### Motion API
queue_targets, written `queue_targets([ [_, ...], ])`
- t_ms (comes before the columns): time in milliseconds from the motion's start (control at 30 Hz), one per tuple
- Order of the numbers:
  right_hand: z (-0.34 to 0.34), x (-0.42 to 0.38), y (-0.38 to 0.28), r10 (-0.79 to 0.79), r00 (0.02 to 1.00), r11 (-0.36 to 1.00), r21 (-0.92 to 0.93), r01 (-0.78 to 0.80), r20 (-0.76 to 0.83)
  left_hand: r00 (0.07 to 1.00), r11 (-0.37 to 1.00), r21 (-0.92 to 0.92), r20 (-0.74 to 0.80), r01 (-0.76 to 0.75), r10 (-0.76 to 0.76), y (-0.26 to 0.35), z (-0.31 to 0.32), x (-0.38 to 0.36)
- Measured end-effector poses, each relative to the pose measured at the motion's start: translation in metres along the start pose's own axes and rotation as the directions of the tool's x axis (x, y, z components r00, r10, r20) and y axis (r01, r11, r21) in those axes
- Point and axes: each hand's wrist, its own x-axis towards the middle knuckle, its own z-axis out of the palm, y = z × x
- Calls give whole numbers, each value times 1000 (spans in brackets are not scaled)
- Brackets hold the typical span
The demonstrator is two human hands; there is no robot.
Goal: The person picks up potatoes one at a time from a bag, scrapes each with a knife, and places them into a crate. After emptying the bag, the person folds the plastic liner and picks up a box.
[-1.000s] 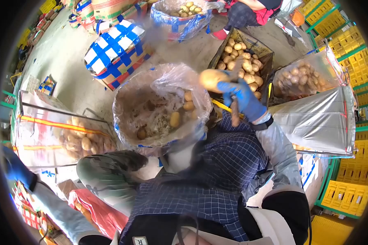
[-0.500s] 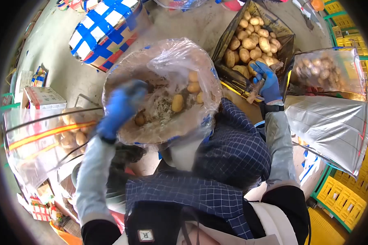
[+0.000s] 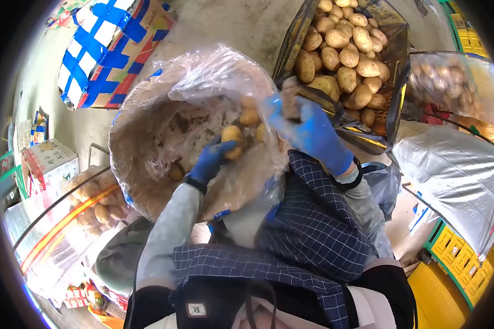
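My left hand [image 3: 207, 163], in a blue glove, reaches into a round tub [image 3: 148, 186] lined with clear plastic. Its fingers are closed on a potato [image 3: 232, 134]. A few more potatoes [image 3: 250, 117] lie beside it against the tub's right side, and another potato [image 3: 176, 171] rests at the lower left among loose dirt. Over the tub's right rim is my right hand [image 3: 318, 134], also gloved in blue and somewhat blurred. It grips a brown, cloth-like piece [image 3: 291, 100] whose exact kind I cannot make out.
A black-lined crate heaped with potatoes [image 3: 348, 55] stands at the upper right. Bagged potatoes [image 3: 436, 82] and a silver sheet [image 3: 450, 164] lie right of it. A blue-taped box [image 3: 101, 55] is at the upper left, a potato bag [image 3: 96, 211] at left, yellow crates [image 3: 455, 257] at lower right.
My left hand has moved right across the tub and closed on a potato. My right hand has come left from the crate to the tub's rim with the brown piece. The view has shifted.
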Motion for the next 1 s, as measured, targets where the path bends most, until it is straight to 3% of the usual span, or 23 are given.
queue_targets([
  [33,5,-2,-2,-4,1000,999,-35,5,30,993,951,-301,116,66,-32,18,1,-19],
  [100,19,-1,-1,-22,994,994,-100,32,103,981,953,-303,185,3,56,52,0,-59],
  [133,30,-1,12,-161,981,970,-168,177,104,972,952,-306,215,-30,100,69,0,-79],
  [233,44,0,18,-398,907,849,-322,420,135,927,944,-113,186,-311,327,122,24,-125],
  [267,48,-1,16,-407,896,821,-360,444,177,907,919,-53,151,-391,394,124,24,-133],
  [333,57,-3,8,-415,873,756,-437,488,256,925,927,-6,61,-375,375,128,22,-142],
  [433,59,-4,-13,-148,864,760,-504,411,482,893,893,67,-39,-446,449,126,28,-145],
  [533,55,-1,-15,-105,893,750,-555,360,438,882,882,206,-126,-425,454,131,37,-148],
  [633,51,-1,-6,-325,883,749,-478,459,339,818,829,259,-180,-496,546,130,46,-138],
  [700,60,-1,-5,-257,904,788,-467,401,342,790,808,292,-212,-511,576,126,46,-132],
  [833,63,-3,-9,-218,908,805,-460,375,358,804,863,211,-314,-459,504,110,47,-132],
  [933,76,-7,2,-316,837,778,-383,498,447,827,886,163,-320,-434,463,107,47,-126],
  [1000,73,-7,4,-271,848,772,-424,473,455,779,800,370,-250,-472,575,110,47,-125],
])
